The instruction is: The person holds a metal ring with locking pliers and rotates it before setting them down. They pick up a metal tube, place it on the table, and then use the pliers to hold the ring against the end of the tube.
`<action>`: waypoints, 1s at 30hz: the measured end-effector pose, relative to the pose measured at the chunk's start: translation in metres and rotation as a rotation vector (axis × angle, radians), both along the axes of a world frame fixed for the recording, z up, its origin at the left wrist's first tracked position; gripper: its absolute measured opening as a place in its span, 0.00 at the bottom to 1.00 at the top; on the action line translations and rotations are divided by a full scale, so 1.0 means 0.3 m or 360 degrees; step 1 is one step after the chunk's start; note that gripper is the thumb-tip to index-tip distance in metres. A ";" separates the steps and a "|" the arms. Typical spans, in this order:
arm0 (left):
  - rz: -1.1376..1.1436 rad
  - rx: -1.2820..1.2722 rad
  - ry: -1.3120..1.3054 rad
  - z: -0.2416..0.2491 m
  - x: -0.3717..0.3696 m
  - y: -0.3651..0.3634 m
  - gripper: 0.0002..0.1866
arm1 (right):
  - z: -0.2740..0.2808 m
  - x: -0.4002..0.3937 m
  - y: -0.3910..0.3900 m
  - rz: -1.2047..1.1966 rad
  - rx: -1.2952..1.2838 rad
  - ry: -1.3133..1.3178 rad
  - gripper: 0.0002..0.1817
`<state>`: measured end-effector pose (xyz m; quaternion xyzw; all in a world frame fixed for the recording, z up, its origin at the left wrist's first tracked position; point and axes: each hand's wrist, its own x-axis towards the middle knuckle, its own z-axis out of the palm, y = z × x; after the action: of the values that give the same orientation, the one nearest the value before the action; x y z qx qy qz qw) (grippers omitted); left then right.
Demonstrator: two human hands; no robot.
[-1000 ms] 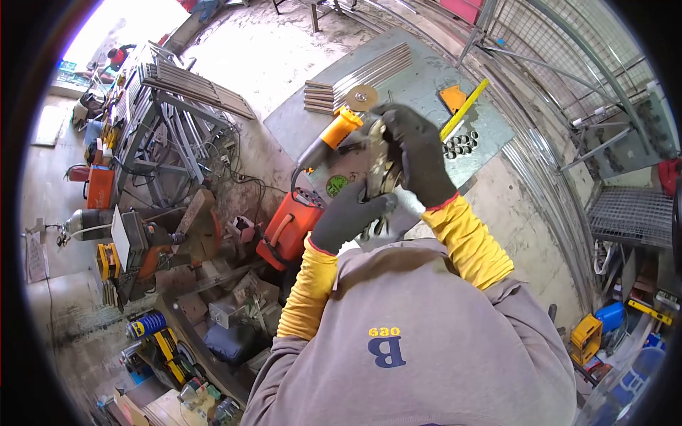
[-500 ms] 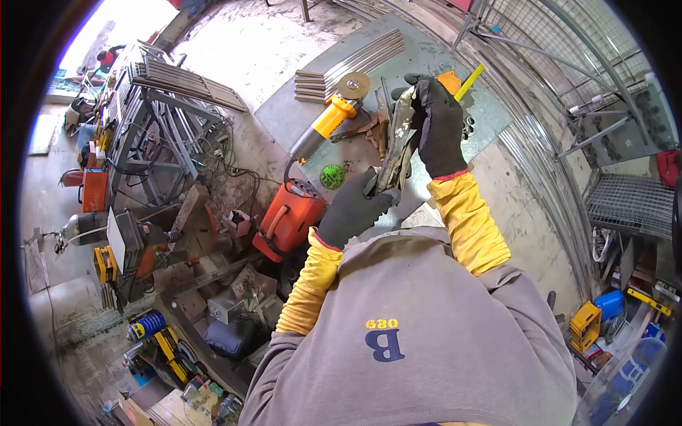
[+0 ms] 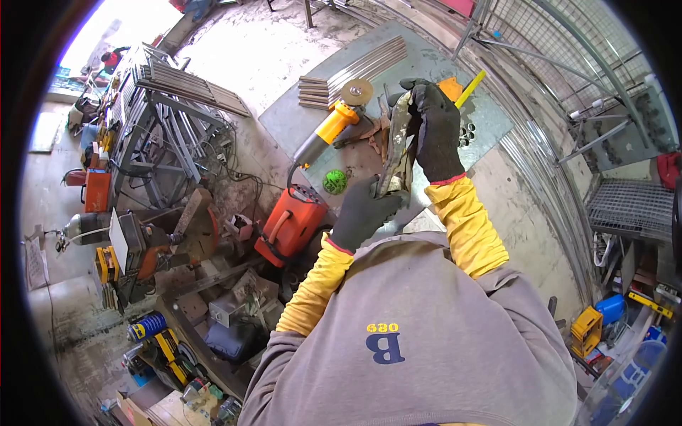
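My right hand point(image 3: 435, 131), in a black glove, is closed around the upper part of a long, worn, grey-brown object point(image 3: 398, 138) with whitish spots. What kind of object it is, I cannot tell. My left hand point(image 3: 364, 215), gloved too, grips its lower end near my chest. Left of it an angle grinder point(image 3: 327, 133) with a yellow body lies on the grey metal sheet point(image 3: 284, 117), its disc facing up. A bright green round thing point(image 3: 334, 182) sits close to my left hand. Behind the held object, rusty hand tools point(image 3: 373, 135) are partly hidden.
Several metal tubes point(image 3: 362, 71) lie at the sheet's far side. A yellow stick point(image 3: 470, 89) and small dark rings point(image 3: 467, 133) are right of my hand. A red machine with a handle point(image 3: 291, 220) stands at left, near a steel rack point(image 3: 167, 128). Long bars point(image 3: 547, 177) line the right.
The held object has turned more upright between my hands. My left hand has shifted slightly right, and my right hand has curled further around the upper part.
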<state>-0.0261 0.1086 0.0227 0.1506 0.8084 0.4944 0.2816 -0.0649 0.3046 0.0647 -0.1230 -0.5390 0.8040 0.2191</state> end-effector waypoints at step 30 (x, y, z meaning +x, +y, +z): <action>-0.0268 0.1073 -0.0368 -0.046 -0.023 -0.120 0.27 | 0.070 0.064 -0.116 0.0162 -0.0038 -0.0165 0.18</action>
<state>-0.0329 0.0726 0.0089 0.2441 0.5477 0.7219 0.3455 -0.0458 0.2698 0.0857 -0.1396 -0.5455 0.8130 0.1481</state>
